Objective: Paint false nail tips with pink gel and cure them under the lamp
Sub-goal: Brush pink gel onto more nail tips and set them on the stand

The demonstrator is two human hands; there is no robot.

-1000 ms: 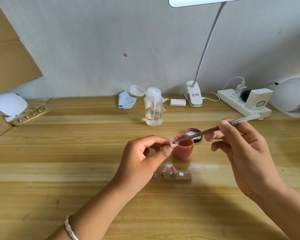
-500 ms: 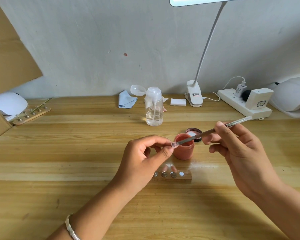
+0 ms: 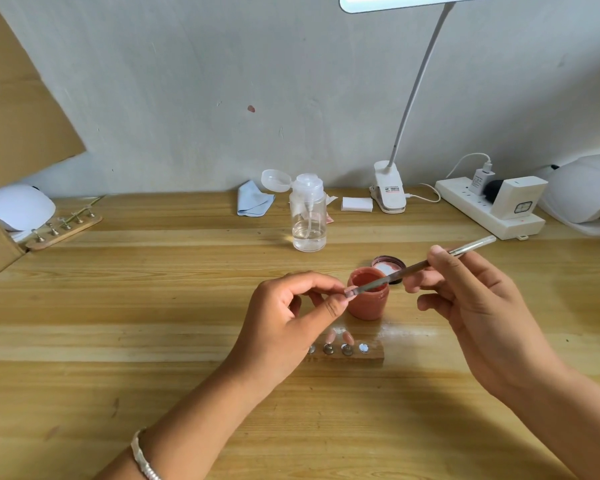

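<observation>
Two items are cut off by the frame edge: the desk lamp head [image 3: 395,1] at the top and the white curing lamp [image 3: 582,188] at the far right. A second white domed unit [image 3: 18,206] at the far left is partly hidden behind cardboard [image 3: 14,98]; its type cannot be told. The near wooden holder [image 3: 361,355] has its left end hidden behind the left hand [image 3: 291,320]. Two pink painted tips [image 3: 331,336] stand on it. The false nail tip [image 3: 350,292] in work is small and pale. Whether it carries gel cannot be told.

Left hand: raised above the table [image 3: 153,306], palm side turned down. Thumb and forefinger pinch the nail tip just left of the open pink gel jar [image 3: 368,303]. The remaining fingers are curled under. A bracelet [image 3: 144,459] sits on the wrist.

Right hand [image 3: 471,306]: raised to the right of the jar. Thumb and fingers grip the brush [image 3: 413,268] near mid-handle. The brush slants down to the left across the jar mouth, and its bristle end touches the nail tip. The far handle end points toward the power strip [image 3: 489,213].

The jar lid [image 3: 388,265] lies just behind the jar, partly covered by the brush. A clear pump bottle [image 3: 308,216] stands farther back, with a blue cloth [image 3: 253,202] to its left. Another wooden holder [image 3: 63,226] lies at the far left.
</observation>
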